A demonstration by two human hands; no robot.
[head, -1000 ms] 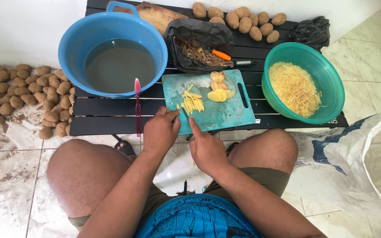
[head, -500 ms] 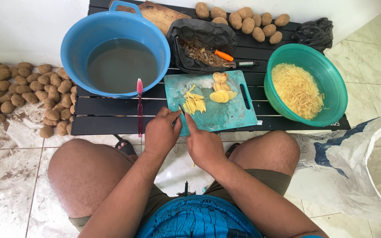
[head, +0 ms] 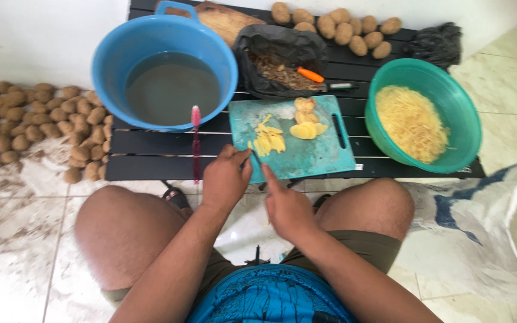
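Slatted black surface (head: 151, 143) carries a teal cutting board (head: 297, 149). Left hand (head: 225, 179) grip pins potato strips (head: 268, 140); right hand (head: 285, 206) grip closes on a knife (head: 257, 160) beside it.

Single head view, steeply downward, close over low black table (head: 151, 157) and lap.
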